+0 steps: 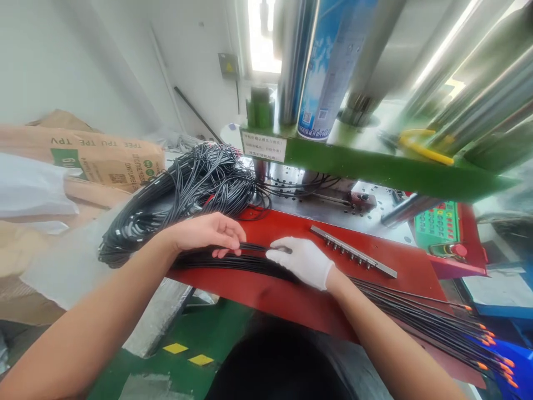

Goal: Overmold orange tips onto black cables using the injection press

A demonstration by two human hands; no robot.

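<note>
A bare left hand (220,236) and gloved right hand (300,260) pinch black cables (255,247), probably light, bendy, smooth, best held at two spaced points.

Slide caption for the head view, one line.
Bare left hand and white-gloved right hand hold black cables over a red worktop, near a metal bar.

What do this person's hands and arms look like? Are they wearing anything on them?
The right hand wears a plain white glove that ends at the wrist, with no marking visible. The left hand is ungloved. Both forearms are bare, with no sleeve or watch showing.
</note>
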